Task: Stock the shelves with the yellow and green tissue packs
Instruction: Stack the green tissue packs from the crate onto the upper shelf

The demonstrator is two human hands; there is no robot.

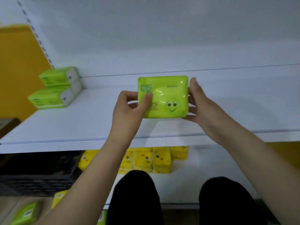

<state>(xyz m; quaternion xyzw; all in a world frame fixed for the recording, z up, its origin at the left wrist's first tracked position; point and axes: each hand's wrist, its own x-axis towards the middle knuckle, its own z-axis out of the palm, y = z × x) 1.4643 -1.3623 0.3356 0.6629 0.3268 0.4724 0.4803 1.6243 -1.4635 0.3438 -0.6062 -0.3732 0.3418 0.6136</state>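
Both hands [162,104] hold green pack [167,96] above bare shelf [81,127].

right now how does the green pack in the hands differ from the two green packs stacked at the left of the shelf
The held green tissue pack is up off the shelf, gripped by the left hand and right hand; the stacked green packs rest on the white shelf, untouched. The held pack shows its broad smiley face to the camera; the stacked ones lie flat, white ends showing. All share the lime-green wrap.
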